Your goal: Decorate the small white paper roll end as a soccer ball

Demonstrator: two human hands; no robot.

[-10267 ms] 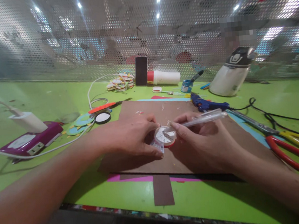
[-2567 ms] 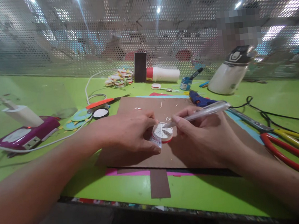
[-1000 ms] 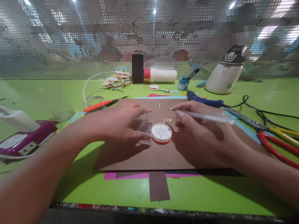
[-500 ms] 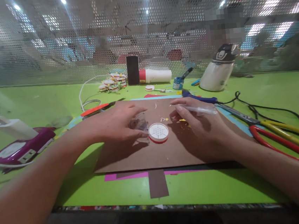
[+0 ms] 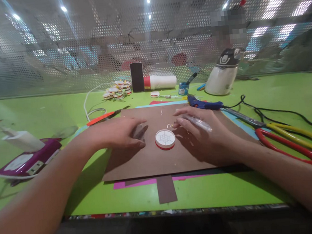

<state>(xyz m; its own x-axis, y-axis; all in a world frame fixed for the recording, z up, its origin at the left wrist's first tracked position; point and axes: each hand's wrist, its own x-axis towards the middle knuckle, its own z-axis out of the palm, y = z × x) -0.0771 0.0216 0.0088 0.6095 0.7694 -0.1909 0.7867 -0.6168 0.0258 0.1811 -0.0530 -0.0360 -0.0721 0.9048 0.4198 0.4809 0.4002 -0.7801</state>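
Note:
A round white disc [image 5: 165,139] with a red lower edge lies on a brown board [image 5: 155,165]; dark crossing lines form a hexagonal pattern on its top. My left hand [image 5: 120,132] is left of the disc, thumb and fingers closed around a clear plastic piece [image 5: 139,132] with dark marks, mostly hidden by the hand. In my right hand [image 5: 208,128], just right of the disc, is a pen with a clear barrel [image 5: 197,122]. Its tip is hard to make out. Neither hand touches the disc.
Beyond the board are an orange cutter [image 5: 101,118], a blue glue gun [image 5: 204,103], a paint jar [image 5: 183,88], a phone [image 5: 137,77] and a pile of similar discs [image 5: 117,90]. Large scissors [image 5: 288,146] lie right; a purple power strip [image 5: 30,158] sits left.
My left hand has drawn back to the left with the clear plastic piece, away from the disc. My right hand has come nearer the disc, and the pen's angle has changed.

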